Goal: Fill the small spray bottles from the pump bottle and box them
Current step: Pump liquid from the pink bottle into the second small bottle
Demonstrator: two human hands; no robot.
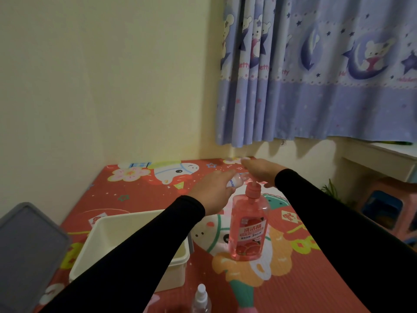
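A pink pump bottle (248, 224) stands upright on the red patterned mat, right of centre. My left hand (212, 188) holds a small clear spray bottle (237, 180) tilted, with its mouth near the pump's nozzle. My right hand (259, 170) lies flat, palm down, over the pump head (253, 188). Another small spray bottle (200, 299) with a white cap stands at the near edge. A cream plastic box (108, 231) sits open at the left, partly hidden by my left sleeve.
A grey lid (27, 251) lies at the far left. The mat (316, 279) reaches the cream wall behind. A blue patterned curtain (316, 75) hangs at the back right above a white shelf (383, 159), with coloured stools (383, 206) below.
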